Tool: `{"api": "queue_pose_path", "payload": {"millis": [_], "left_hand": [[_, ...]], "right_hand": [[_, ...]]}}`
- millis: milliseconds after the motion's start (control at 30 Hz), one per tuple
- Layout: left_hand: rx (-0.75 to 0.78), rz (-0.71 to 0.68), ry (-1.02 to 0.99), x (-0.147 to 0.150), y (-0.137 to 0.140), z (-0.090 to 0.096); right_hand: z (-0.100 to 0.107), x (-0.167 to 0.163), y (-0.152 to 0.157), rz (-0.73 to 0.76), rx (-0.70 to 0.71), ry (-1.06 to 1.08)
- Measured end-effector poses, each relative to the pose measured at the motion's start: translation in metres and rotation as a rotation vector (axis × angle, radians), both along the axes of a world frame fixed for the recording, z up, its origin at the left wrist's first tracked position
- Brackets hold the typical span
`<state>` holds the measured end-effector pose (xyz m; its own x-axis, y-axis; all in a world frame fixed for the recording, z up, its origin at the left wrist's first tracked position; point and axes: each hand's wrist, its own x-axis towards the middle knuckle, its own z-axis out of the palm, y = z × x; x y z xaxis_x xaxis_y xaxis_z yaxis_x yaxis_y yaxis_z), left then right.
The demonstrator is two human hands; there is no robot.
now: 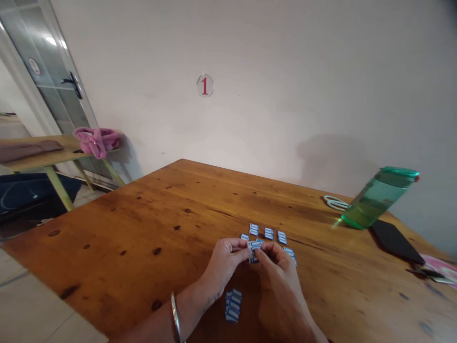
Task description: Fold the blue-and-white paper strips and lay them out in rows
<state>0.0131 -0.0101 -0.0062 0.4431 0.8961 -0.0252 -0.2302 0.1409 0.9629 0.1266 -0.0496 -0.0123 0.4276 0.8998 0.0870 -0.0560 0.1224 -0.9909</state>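
Between my two hands is a small blue-and-white printed card [253,250], pinched at its edges over the wooden table [185,224]. My left hand [224,264] grips its left side with thumb and forefinger; a silver bangle is on that wrist. On the other side, my right hand [282,269] has its thumb on the card's face. Whether it is one card or several together, I cannot tell. Similar small cards [268,233] lie spaced out just beyond my hands, some partly hidden by the fingers. Closer to me, between the forearms, rests an overlapping pile of blue-and-white cards [233,305].
A green bottle [378,197] stands at the right, by a coiled white cable [334,203] and a dark flat case [396,241]. Pink papers [439,266] lie at the right edge. A side table [26,164] with a pink cloth [97,141] is at left.
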Motion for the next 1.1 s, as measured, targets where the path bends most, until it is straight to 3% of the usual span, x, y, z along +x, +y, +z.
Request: {"api": "queue_pose_path", "payload": {"millis": [333, 767, 967, 1100], "left_hand": [[-0.009, 0.023, 0.016, 0.000, 0.001, -0.003], [-0.009, 0.068, -0.064, 0.003, -0.002, 0.002], [-0.077, 0.222, -0.119, -0.011, 0.010, 0.007], [-0.090, 0.313, -0.197, -0.021, 0.018, 0.010]], "right_hand": [[-0.002, -0.002, 0.002, 0.018, -0.014, 0.093], [-0.001, -0.004, 0.001, 0.027, 0.030, -0.070], [0.000, -0.001, -0.003, 0.141, 0.010, -0.367], [-0.001, -0.005, -0.012, 0.383, -0.109, -0.639]]}}
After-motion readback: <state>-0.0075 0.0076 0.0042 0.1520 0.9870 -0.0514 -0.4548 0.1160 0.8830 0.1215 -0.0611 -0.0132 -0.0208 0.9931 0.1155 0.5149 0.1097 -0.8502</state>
